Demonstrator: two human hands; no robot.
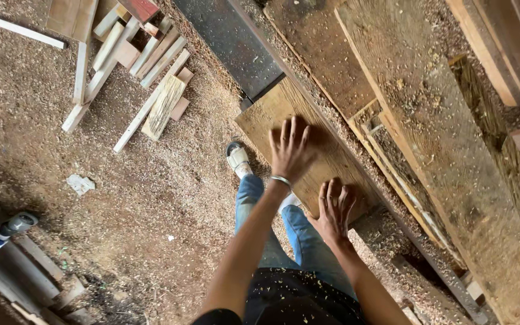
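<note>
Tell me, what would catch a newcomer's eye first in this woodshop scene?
First, the two bare hands in the middle: the left hand, a metal bangle on its wrist, spreads flat on a wooden board, and the right hand lies on the same board nearer its lower end. Then the sawdust floor all around, with a pile of wood offcuts at upper left.

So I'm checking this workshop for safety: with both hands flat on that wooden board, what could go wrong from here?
1. The left hand and right hand are bare on the rough board; splinters seem likely.
2. Thick sawdust covers the floor under the sandal, so a foot might slip.
3. Loose wood offcuts lie close behind, a possible trip.
</note>
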